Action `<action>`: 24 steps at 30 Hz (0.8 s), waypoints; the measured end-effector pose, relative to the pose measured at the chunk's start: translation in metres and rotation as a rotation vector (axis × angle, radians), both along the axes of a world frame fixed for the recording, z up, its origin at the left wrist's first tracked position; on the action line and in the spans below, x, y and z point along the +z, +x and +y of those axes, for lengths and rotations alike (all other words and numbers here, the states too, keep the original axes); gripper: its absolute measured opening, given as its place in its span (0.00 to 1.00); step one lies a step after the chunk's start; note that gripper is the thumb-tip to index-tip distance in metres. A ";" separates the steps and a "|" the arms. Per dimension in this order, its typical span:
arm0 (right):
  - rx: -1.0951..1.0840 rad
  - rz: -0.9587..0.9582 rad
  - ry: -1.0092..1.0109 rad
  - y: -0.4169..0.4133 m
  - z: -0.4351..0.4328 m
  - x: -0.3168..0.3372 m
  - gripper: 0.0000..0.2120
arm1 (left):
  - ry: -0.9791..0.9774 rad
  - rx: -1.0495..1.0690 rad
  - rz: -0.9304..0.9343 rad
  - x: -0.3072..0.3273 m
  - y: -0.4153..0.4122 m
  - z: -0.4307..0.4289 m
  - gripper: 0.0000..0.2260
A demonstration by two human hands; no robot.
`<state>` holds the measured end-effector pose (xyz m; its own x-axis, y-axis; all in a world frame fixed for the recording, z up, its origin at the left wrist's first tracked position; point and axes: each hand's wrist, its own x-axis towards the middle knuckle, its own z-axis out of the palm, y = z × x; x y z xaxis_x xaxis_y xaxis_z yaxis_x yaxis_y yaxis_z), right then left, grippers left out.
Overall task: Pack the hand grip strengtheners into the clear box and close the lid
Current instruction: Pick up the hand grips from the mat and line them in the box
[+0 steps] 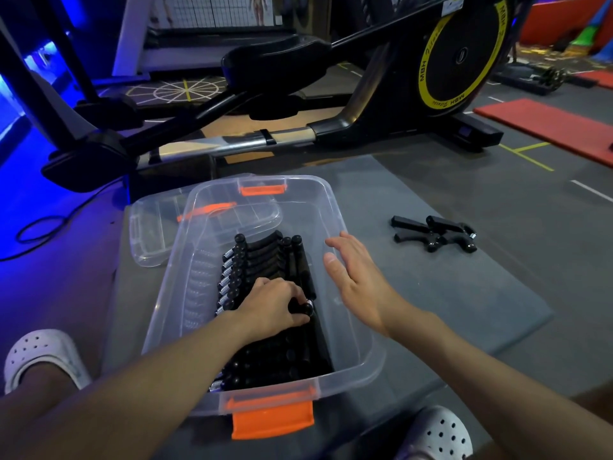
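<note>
The lid [156, 234] lies at the far left of the clear box [348, 370]. Inside, the left hand [272, 303] grips one strengthener [303, 308] atop the packed row [262, 257]. The right hand [355, 280] hovers open over the right rim, and two loose strengtheners [434, 234] lie on the mat [464, 293]

Dim overall; strong blue light washes the floor left of the clear box [338, 207], whose rim catches soft glare. Wide-angle bending warps the edges; focus stays fairly sharp.
</note>
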<state>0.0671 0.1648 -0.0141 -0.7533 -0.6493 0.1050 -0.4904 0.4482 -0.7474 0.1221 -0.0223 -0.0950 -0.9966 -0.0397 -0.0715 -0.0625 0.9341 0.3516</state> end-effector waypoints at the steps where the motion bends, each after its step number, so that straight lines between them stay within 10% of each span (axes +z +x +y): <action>1: 0.002 -0.001 -0.003 0.000 0.000 0.000 0.22 | -0.001 -0.004 0.005 0.002 0.000 0.000 0.17; 12: -0.368 -0.034 -0.408 -0.054 0.005 -0.014 0.10 | 0.453 0.066 0.492 0.081 -0.028 0.029 0.13; 24: -0.742 -0.056 0.124 -0.211 0.093 -0.079 0.27 | 0.022 -0.018 0.239 0.099 -0.151 0.090 0.23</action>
